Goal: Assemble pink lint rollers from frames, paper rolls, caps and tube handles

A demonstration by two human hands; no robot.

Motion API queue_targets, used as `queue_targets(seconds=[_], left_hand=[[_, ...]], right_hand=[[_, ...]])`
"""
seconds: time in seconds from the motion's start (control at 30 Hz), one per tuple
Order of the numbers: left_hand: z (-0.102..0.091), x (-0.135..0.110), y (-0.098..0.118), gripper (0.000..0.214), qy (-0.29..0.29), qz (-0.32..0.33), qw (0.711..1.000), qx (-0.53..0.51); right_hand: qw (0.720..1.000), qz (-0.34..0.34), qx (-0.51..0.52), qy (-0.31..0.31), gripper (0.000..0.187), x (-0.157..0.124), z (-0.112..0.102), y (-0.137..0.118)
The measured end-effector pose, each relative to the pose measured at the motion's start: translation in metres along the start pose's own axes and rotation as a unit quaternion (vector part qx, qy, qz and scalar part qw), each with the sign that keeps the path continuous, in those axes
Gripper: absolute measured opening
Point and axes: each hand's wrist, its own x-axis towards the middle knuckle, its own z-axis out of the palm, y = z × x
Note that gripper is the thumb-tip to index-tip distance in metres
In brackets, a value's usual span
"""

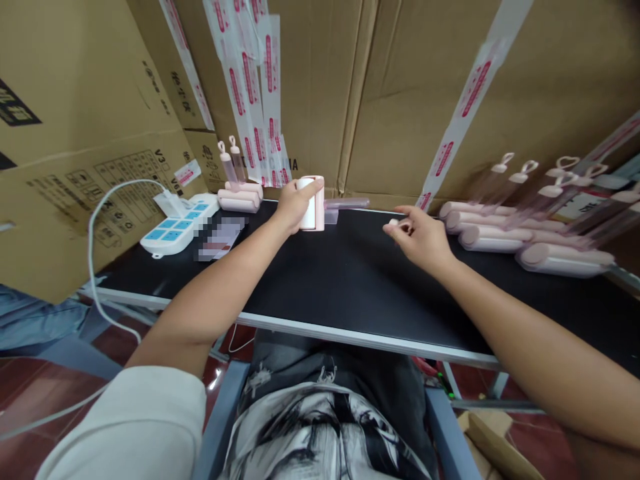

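Observation:
My left hand is wrapped round a white paper roll in a pink frame, a lint roller head, standing on the black table near its far edge. A clear pink handle lies just right of the roll. My right hand hovers over the table to the right, thumb and forefinger pinched on a small pale pink piece. A row of finished pink lint rollers lies right of that hand.
Cardboard boxes wall in the table's far side, with strips of pink-printed labels hanging down. A white power strip with a cable lies at the left. Two more pink rollers are stacked beside it.

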Motion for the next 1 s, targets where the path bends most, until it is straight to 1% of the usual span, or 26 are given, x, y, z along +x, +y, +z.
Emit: queue_targets(seconds=[0.07,0.1,0.17,0.2,0.23,0.27,0.33,0.4,0.43,0.47,0.5,0.53,0.6,0.7,0.77,0.83,0.9,1.0], left_hand=[[-0.005,-0.001,0.005,0.045,-0.043,-0.007,0.999,0.003],[-0.007,-0.003,0.007,0.046,-0.07,-0.014,0.997,0.011],[-0.008,-0.008,0.01,0.047,-0.131,-0.029,0.99,0.035],[-0.007,-0.011,0.011,0.048,-0.16,-0.036,0.985,0.05],[-0.007,-0.014,0.011,0.047,-0.186,-0.043,0.979,0.065],[-0.006,-0.016,0.012,0.047,-0.21,-0.05,0.973,0.079],[-0.004,-0.021,0.015,0.046,-0.255,-0.076,0.958,0.106],[-0.001,-0.027,0.018,0.046,-0.309,-0.119,0.934,0.138],[0.0,-0.03,0.019,0.045,-0.337,-0.14,0.918,0.157],[0.003,-0.032,0.02,0.044,-0.362,-0.159,0.902,0.177],[0.005,-0.034,0.02,0.043,-0.382,-0.173,0.887,0.195],[0.008,-0.036,0.02,0.042,-0.398,-0.181,0.875,0.209],[0.014,-0.038,0.016,0.04,-0.425,-0.185,0.857,0.225],[0.018,-0.037,0.009,0.038,-0.468,-0.176,0.831,0.242],[0.019,-0.035,0.005,0.038,-0.49,-0.167,0.814,0.262],[0.018,-0.033,0.002,0.039,-0.499,-0.152,0.803,0.288],[0.018,-0.031,0.002,0.041,-0.501,-0.13,0.796,0.314],[0.018,-0.03,0.002,0.041,-0.503,-0.11,0.79,0.334]], right_hand=[[0.994,0.012,-0.044,-0.095,0.03,0.001,0.001,0.002],[0.987,0.009,-0.069,-0.146,0.025,0.001,0.003,0.003],[0.968,0.005,-0.108,-0.228,0.025,0.001,0.006,0.004],[0.961,0.007,-0.116,-0.251,0.026,0.001,0.006,0.005],[0.959,0.007,-0.116,-0.259,0.027,0.001,0.007,0.006],[0.961,0.004,-0.109,-0.253,0.029,0.002,0.007,0.006],[0.975,-0.016,-0.074,-0.207,0.039,0.002,0.005,0.006],[0.988,-0.03,0.01,-0.148,0.046,0.0,0.004,0.002],[0.988,-0.028,0.073,-0.131,0.047,-0.002,0.004,-0.003],[0.981,-0.023,0.145,-0.125,0.047,-0.005,0.005,-0.009],[0.968,-0.017,0.216,-0.13,0.047,-0.008,0.007,-0.016],[0.951,-0.015,0.274,-0.145,0.049,-0.011,0.009,-0.024],[0.92,-0.018,0.34,-0.191,0.052,-0.017,0.014,-0.038],[0.884,0.008,0.394,-0.253,0.054,-0.022,0.021,-0.05],[0.862,0.039,0.427,-0.272,0.054,-0.022,0.024,-0.051],[0.843,0.06,0.45,-0.288,0.053,-0.022,0.025,-0.049],[0.831,0.073,0.459,-0.305,0.052,-0.023,0.026,-0.048],[0.823,0.098,0.465,-0.311,0.054,-0.026,0.027,-0.05]])
